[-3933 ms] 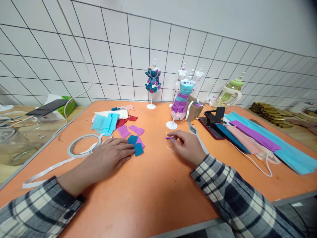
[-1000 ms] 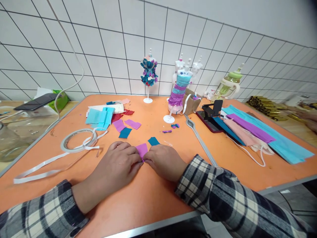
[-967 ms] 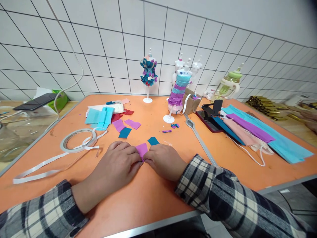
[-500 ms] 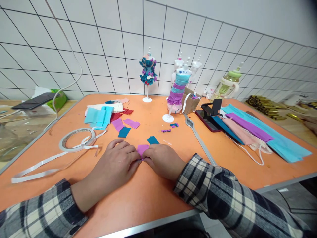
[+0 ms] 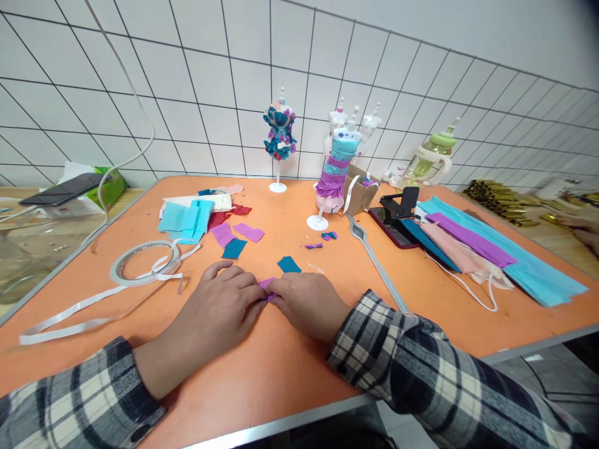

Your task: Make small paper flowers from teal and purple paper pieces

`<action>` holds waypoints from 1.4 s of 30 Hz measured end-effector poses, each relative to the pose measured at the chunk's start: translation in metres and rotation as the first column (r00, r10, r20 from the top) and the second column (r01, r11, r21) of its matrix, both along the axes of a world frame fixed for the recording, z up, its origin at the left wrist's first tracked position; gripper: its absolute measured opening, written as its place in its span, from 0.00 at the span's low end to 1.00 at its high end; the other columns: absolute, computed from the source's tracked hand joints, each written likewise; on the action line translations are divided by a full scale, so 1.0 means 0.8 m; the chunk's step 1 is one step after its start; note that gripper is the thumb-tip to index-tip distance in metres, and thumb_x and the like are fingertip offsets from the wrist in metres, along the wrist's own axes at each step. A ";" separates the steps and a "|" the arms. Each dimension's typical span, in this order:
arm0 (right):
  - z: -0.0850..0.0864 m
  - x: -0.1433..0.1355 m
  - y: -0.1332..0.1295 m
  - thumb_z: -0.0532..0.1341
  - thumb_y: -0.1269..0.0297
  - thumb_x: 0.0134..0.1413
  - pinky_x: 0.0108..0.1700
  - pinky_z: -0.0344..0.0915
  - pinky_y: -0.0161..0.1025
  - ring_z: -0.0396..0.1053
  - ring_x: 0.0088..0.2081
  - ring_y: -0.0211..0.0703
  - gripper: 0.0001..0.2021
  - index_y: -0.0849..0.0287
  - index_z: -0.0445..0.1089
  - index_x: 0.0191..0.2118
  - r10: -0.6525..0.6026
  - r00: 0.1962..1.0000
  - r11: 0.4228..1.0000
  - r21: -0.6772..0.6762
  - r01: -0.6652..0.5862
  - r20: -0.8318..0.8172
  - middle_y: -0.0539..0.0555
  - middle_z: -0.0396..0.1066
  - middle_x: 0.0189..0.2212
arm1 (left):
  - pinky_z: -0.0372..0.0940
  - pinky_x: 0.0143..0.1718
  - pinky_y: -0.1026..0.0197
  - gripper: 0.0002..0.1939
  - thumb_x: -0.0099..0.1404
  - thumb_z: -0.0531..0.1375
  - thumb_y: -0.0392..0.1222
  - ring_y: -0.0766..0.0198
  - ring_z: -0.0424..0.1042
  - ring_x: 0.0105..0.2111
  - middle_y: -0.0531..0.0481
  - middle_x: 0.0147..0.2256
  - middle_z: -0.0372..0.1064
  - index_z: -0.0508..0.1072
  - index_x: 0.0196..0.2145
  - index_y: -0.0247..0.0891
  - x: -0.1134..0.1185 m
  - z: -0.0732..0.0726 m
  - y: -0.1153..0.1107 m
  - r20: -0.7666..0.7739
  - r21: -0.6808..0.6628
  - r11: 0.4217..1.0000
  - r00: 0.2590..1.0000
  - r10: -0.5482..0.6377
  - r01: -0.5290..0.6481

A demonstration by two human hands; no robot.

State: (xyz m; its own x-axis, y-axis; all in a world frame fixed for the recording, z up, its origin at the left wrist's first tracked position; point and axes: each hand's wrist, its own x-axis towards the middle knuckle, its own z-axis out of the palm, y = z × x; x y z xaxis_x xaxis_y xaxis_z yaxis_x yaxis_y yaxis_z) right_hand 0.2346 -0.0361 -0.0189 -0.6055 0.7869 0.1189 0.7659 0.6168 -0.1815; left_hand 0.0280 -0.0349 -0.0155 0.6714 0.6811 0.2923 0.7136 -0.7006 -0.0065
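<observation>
Pinching the small purple piece (image 5: 267, 284) from 2 sides, the left hand (image 5: 219, 302) and right hand (image 5: 311, 304) have closed grips — it lies between their fingertips, near the teal piece (image 5: 289, 264).

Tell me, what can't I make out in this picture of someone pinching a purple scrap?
- Head view: most of the purple scrap, hidden by the fingers of the left hand and right hand.
- Head view: the lower parts of the white figures at the back, hidden by the dressed figure.
- Head view: the clear container, cut off by the left edge.
- Head view: lettering on the tape roll, too small to read.
</observation>
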 end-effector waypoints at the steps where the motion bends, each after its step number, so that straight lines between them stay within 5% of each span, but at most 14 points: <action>1: 0.000 0.000 0.000 0.55 0.62 0.72 0.34 0.60 0.39 0.74 0.37 0.44 0.12 0.56 0.76 0.48 0.002 1.000 1.000 0.002 -0.002 0.008 0.54 0.78 0.39 | 0.58 0.51 0.42 0.13 0.71 0.55 0.41 0.52 0.73 0.37 0.50 0.31 0.77 0.80 0.36 0.44 0.000 0.000 0.000 -0.002 -0.002 1.000 1.000 -0.003 0.003; 42: 0.002 -0.001 -0.004 0.57 0.63 0.70 0.37 0.59 0.42 0.70 0.40 0.46 0.12 0.57 0.77 0.40 -0.037 0.999 0.998 0.059 0.037 0.002 0.54 0.75 0.37 | 0.57 0.57 0.39 0.11 0.71 0.56 0.43 0.50 0.74 0.41 0.50 0.32 0.76 0.78 0.34 0.43 0.001 0.002 0.001 0.016 -0.072 0.996 0.999 0.046 -0.045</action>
State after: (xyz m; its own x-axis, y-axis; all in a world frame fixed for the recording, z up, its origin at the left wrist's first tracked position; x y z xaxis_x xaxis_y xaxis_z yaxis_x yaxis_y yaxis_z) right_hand 0.2337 -0.0390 -0.0176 -0.5768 0.8003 0.1640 0.7887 0.5978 -0.1431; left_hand 0.0290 -0.0338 -0.0143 0.6345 0.7303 0.2531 0.7443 -0.6656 0.0548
